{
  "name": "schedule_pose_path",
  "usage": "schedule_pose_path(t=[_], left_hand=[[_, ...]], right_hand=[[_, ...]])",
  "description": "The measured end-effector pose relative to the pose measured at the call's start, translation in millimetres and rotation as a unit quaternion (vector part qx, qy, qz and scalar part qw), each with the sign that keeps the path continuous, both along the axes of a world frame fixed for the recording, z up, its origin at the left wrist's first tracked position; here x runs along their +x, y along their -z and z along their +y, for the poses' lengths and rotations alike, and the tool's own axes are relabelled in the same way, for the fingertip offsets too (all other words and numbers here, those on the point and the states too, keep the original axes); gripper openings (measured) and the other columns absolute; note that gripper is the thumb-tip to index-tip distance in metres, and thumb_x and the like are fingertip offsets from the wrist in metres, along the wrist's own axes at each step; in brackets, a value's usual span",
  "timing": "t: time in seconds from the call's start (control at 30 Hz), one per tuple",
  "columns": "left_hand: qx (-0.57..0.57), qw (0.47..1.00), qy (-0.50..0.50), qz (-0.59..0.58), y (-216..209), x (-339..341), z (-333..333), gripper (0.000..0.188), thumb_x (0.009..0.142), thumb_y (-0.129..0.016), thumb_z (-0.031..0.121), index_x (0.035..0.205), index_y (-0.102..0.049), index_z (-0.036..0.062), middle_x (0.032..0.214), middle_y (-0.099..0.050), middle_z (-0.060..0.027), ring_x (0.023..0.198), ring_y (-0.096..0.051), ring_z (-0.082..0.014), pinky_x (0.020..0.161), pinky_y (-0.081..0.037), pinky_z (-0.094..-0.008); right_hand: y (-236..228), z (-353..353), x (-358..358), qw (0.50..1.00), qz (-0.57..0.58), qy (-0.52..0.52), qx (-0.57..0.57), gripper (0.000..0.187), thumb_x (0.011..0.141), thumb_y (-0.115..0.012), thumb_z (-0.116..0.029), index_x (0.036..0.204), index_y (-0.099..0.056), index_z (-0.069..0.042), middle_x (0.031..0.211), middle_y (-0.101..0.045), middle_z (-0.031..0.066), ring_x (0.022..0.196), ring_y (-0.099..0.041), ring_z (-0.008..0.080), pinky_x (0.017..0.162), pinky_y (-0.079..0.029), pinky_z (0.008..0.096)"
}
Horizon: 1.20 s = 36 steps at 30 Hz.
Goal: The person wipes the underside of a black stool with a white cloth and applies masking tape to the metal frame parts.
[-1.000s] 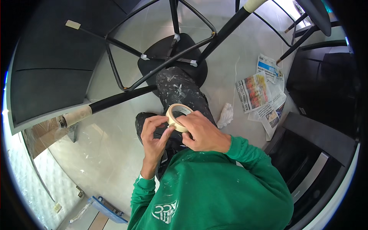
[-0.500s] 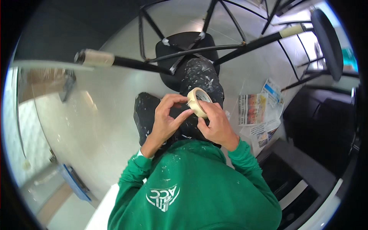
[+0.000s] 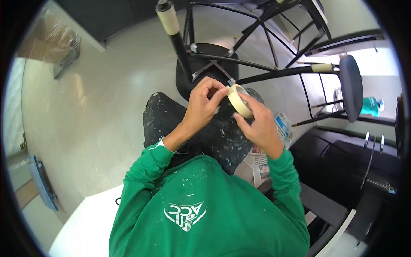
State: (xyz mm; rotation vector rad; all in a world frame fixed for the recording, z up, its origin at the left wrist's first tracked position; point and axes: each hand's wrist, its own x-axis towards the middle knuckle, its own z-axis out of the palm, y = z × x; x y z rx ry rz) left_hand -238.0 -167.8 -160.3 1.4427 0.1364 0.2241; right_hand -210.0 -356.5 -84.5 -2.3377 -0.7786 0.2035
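1. Tape roll [image 3: 236,105], cream-coloured and ring-shaped, is between our two hands, above our lap. It is tilted, with its hole turned to about two o'clock. We take this roll as the centre of the clock, with twelve at the upper edge of the view.
2. Our left hand [image 3: 203,100], at nine o'clock, has thumb and forefinger pinched together on the upper left edge of the roll. If a loose end is between these tips, it is too small for us to tell.
3. Our right hand [image 3: 260,122], between four and five o'clock, grips the roll, with fingers at the hole. Its thumb is near the lower edge; whether it touches, we cannot tell.
4. Black trousers [image 3: 231,143] with white spots are under our hands, and the green sweatshirt [image 3: 248,205] is at six o'clock.
5. At eleven o'clock, beyond our lap, we see an overturned black stool [image 3: 184,79]. Two of its legs carry beige wrapping [image 3: 169,21], one toward eleven, one toward two.
6. Newspapers [image 3: 261,169] lie at five o'clock, partly behind our right forearm.
7. Farther, at three o'clock, we find a second dark seat [image 3: 351,88].
8. Well apart, at ten o'clock, is a plastic-covered cardboard box [image 3: 43,40].
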Motion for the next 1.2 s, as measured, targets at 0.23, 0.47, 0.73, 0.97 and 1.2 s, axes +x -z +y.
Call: schedule_pose_path(t=[0.23, 0.47, 0.73, 0.97, 1.2], left_hand=[[-0.022, 0.986, -0.085, 0.139, 135, 53, -23, 0.026, 0.099, -0.071, 0.024, 0.096, -0.068, -0.0013, 0.083, -0.068, -0.0033, 0.075, -0.064, -0.0105, 0.069, -0.053, -0.0265], [0.264, 0.938, -0.105, 0.200, 299, 85, -28, 0.021, 0.095, -0.071, 0.023, 0.094, -0.069, 0.0026, 0.087, -0.069, -0.0133, 0.082, -0.067, -0.0301, 0.078, -0.053, -0.0405], [0.467, 0.870, -0.104, 0.118, 326, 104, -35, 0.017, 0.095, -0.069, 0.020, 0.089, -0.063, 0.0056, 0.086, -0.065, -0.0160, 0.087, -0.065, -0.0393, 0.076, -0.049, -0.0501], [0.388, 0.878, -0.170, 0.225, 357, 130, -67, 0.025, 0.100, -0.067, 0.032, 0.097, -0.066, 0.0074, 0.072, -0.067, -0.0128, 0.068, -0.069, -0.0361, 0.062, -0.052, -0.0465], [0.448, 0.856, -0.227, 0.126, 415, 151, -73, 0.022, 0.098, -0.066, 0.028, 0.094, -0.066, 0.0066, 0.070, -0.066, -0.0160, 0.068, -0.069, -0.0393, 0.062, -0.053, -0.0490]], right_hand=[[66, -51, 111, 0.967, 0.164, -0.085, -0.173, 0.031, 0.090, -0.074, -0.029, 0.100, -0.068, 0.000, 0.090, -0.070, 0.0191, 0.088, -0.068, 0.0381, 0.077, -0.052, 0.0482], [274, -149, 152, 0.890, 0.413, -0.129, -0.146, 0.043, 0.095, -0.069, -0.038, 0.123, -0.069, -0.006, 0.091, -0.073, 0.0143, 0.082, -0.072, 0.0293, 0.077, -0.056, 0.0441], [328, -134, 98, 0.976, 0.145, -0.117, -0.111, 0.053, 0.093, -0.065, -0.023, 0.144, -0.057, -0.014, 0.085, -0.071, 0.0219, 0.074, -0.070, 0.0428, 0.069, -0.054, 0.0522], [366, -135, 105, 0.991, 0.108, -0.064, -0.040, 0.047, 0.091, -0.069, -0.022, 0.138, -0.065, -0.017, 0.091, -0.072, 0.0238, 0.082, -0.071, 0.0436, 0.075, -0.056, 0.0517], [392, -128, 127, 0.985, 0.149, -0.041, -0.080, 0.044, 0.093, -0.067, -0.023, 0.136, -0.065, -0.014, 0.118, -0.072, 0.0166, 0.088, -0.070, 0.0426, 0.079, -0.057, 0.0510]])
